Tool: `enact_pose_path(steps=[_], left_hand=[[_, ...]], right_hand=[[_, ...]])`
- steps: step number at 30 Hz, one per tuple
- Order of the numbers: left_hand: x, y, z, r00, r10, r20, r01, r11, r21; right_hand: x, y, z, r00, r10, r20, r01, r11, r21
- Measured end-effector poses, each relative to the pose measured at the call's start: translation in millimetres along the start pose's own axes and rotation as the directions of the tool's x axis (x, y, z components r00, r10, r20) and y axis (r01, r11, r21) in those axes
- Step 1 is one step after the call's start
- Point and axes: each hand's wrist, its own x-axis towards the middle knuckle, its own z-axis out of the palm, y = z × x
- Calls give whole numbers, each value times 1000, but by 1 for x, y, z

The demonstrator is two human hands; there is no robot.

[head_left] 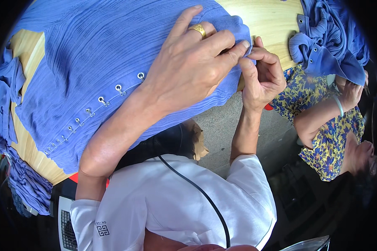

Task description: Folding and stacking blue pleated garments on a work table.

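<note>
On the wooden tabletop [272,19] lies a blue ribbed garment [96,54], spread wide and hanging over the near edge, with a row of small silver eyelets [100,100] running diagonally across it. Both hands meet at the garment's right corner: the left hand [192,62], wearing a gold ring [198,29], lies over the fabric and pinches its edge between thumb and forefinger, while the right hand [262,77] grips the same corner from below, fingers curled tight. Something small and red [268,107] shows just under the right wrist; what it is cannot be told. At the far right, another person in a yellow-and-blue floral top [326,134] holds a second blue garment [331,37]. No labels or packages can be made out.
</note>
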Motion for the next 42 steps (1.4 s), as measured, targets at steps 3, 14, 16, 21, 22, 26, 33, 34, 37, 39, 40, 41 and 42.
enact_pose_path(steps=[3,14,16,21,22,26,33,34,37,39,40,41,42], left_hand=[[-1,-1,-1,1000,-19,22,19,1000,8],[8,-5,-7,987,-159,-7,155,974,-166],[9,-6,-7,991,-133,-27,128,983,-130],[10,-5,-8,990,-134,47,140,978,-157],[9,-5,-8,990,-129,57,137,976,-169],[9,-6,-10,988,-145,55,152,973,-172],[6,-6,-9,985,-159,65,166,979,-121],[7,-4,-6,985,-159,69,166,980,-109],[7,-5,-3,985,-154,82,162,980,-112],[6,-6,-4,984,-156,81,165,980,-109],[6,-6,-5,985,-155,80,163,981,-107],[6,-6,-6,985,-156,77,163,981,-105],[6,-6,-6,986,-156,66,162,981,-107]], right_hand=[[2,-3,5,999,38,-39,-38,999,21],[3,-1,-4,1000,25,-14,-23,994,109],[4,-2,-4,1000,29,-4,-29,993,114],[3,0,-10,999,4,46,-10,990,142],[3,1,-11,999,6,44,-12,989,145],[4,1,-11,997,-17,77,9,996,93],[5,-1,-5,995,-57,76,54,998,45],[4,0,-8,995,-59,75,56,998,42],[2,1,-9,996,-56,64,54,998,22],[1,-1,-7,996,-62,69,61,998,7],[1,-1,-6,995,-69,70,70,998,-10],[1,-2,-5,995,-72,73,72,997,-8],[1,-3,-4,995,-71,70,74,997,-37]])
